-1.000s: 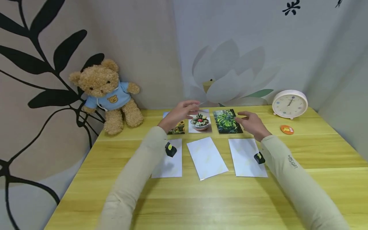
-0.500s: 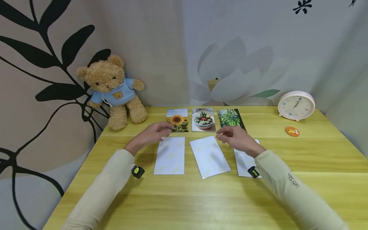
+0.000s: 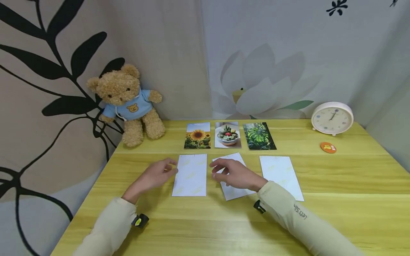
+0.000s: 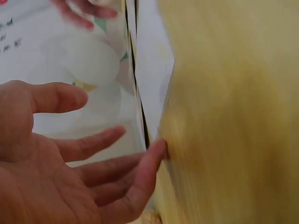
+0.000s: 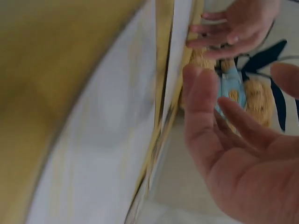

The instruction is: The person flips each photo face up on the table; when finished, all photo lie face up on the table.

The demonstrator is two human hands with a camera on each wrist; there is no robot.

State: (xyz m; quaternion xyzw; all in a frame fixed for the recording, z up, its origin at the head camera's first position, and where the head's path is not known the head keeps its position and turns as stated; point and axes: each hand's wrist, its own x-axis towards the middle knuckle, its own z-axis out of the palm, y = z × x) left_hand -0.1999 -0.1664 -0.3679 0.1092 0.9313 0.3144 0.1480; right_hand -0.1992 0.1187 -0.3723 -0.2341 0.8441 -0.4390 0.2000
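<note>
My left hand (image 3: pixel 155 176) is at the left edge of the left white card (image 3: pixel 190 176), fingers relaxed and holding nothing. My right hand (image 3: pixel 235 173) hovers over the middle white card (image 3: pixel 235 192), which sits askew and is partly hidden by it. Its fingers are loosely bent with nothing between them, as the right wrist view also shows. A third white card (image 3: pixel 283 174) lies to the right. Behind them stand three picture cards in a row: a sunflower card (image 3: pixel 197 136), a potted cactus card (image 3: pixel 227 135) and a green leaf card (image 3: pixel 259 136).
A teddy bear (image 3: pixel 126 103) in a blue hoodie sits at the table's back left. Toward the back right are a white round clock (image 3: pixel 332 118) and an orange disc (image 3: pixel 328 147). A patterned curtain (image 3: pixel 153 46) hangs behind the wooden table (image 3: pixel 198 227).
Both hands have drawn back from the picture cards toward the white cards. The right hand has moved left, from beside the leaf card to above the middle white card; the left hand has moved left.
</note>
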